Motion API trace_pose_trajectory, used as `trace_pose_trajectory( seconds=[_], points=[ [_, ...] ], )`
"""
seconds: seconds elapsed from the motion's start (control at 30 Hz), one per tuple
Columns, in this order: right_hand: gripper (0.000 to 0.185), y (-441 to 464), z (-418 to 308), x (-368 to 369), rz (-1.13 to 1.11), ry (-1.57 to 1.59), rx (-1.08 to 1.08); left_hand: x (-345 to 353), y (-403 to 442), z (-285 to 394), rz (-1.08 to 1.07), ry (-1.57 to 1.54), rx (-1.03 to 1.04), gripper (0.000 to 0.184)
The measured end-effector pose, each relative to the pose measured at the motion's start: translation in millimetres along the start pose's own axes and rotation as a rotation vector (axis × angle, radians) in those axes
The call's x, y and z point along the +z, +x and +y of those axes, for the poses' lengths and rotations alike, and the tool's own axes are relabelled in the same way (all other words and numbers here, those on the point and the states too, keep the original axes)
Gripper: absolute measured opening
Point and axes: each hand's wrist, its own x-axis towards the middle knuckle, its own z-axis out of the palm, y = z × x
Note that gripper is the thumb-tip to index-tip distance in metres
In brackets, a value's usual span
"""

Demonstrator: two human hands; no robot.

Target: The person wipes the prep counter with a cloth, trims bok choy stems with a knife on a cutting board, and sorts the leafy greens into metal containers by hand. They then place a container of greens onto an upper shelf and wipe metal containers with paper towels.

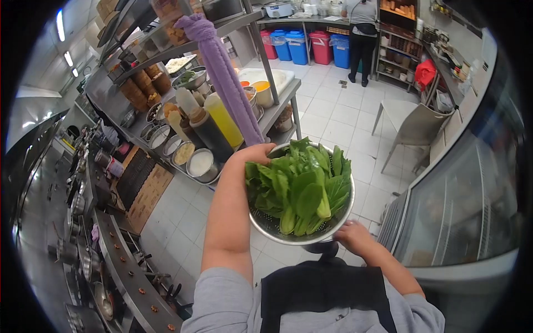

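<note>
A metal colander (286, 240) full of leafy green vegetables (304, 191), with pale stalks toward me, is held in front of my body. My left hand (256, 154) reaches across to the colander's far left rim and is closed on it; the leaves partly hide its fingers. At the near right edge, my right hand (353, 235) is closed on the rim. Just beyond my left arm, a tray of steel containers, including one of white contents (201, 164), stands beside a dark sauce bottle (210, 133) and a yellow bottle (223, 119).
A steel shelf unit with a hanging purple towel (222, 77) stands ahead. The stove line (130, 272) runs along the left. To the right are a glass-door fridge (461, 194) and a chair (413, 125). Another person (362, 39) stands at the back near coloured bins (320, 47).
</note>
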Motion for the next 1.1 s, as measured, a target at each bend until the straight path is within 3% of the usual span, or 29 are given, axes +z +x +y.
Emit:
trace_pose_trajectory(
  seconds=[0.07, 0.1, 0.23, 0.3, 0.33, 0.43, 0.5, 0.53, 0.57, 0.67, 0.73, 0.87, 1.1],
  points=[
    [0.003, 6.3, -7.8, -16.8, 0.008, 0.204, -0.090, 3.2, -12.6, 14.0, 0.002, 0.032, -0.049, 0.042],
    [0.004, 77.8, 49.0, -4.3, 0.185, 0.216, -0.281, -54.5, 47.3, -0.7, 0.060, 0.248, -0.007, 0.040],
    [0.006, 78.2, 149.1, -47.2, -0.014, 0.011, -0.318, -69.9, 117.6, 6.7, 0.091, 0.151, -0.085, 0.052],
    [0.008, 79.4, 195.8, -47.9, -0.021, -0.016, -0.203, -88.5, 146.9, 3.0, 0.070, 0.226, -0.029, 0.055],
    [0.008, 81.9, 215.8, -52.2, -0.031, -0.005, -0.219, -98.0, 161.2, 2.0, 0.028, 0.057, 0.038, 0.052],
    [0.009, 92.3, 286.8, -80.7, -0.028, -0.045, -0.056, -141.0, 218.5, 10.9, 0.000, 0.032, -0.014, 0.052],
    [0.009, 96.2, 331.8, -93.0, 0.198, 0.018, 0.096, -163.9, 257.7, 10.7, 0.068, -0.065, -0.053, 0.048],
    [0.009, 98.5, 355.5, -98.7, 0.215, 0.027, 0.143, -178.3, 281.5, 6.5, 0.115, 0.048, -0.114, 0.049],
    [0.009, 101.0, 378.3, -105.4, 0.228, 0.038, 0.196, -180.7, 295.1, 6.4, 0.222, -0.211, -0.086, 0.048],
    [0.010, 106.5, 431.4, -126.7, 0.277, -0.016, 0.279, -220.5, 346.5, 23.1, 0.170, -0.376, -0.108, 0.055],
    [0.008, 119.3, 456.0, -152.8, 0.299, -0.068, 0.362, -245.7, 385.8, 12.9, 0.297, -0.431, -0.080, 0.060],
    [0.010, 148.8, 506.1, -183.3, 0.273, -0.039, 0.404, -287.2, 475.2, -51.8, 0.560, -0.317, -0.152, 0.060],
    [0.013, 258.3, 605.3, -223.0, 0.248, 0.084, 0.357, -350.6, 502.1, -125.0, 0.639, -0.306, -0.418, 0.059]
  ],
)
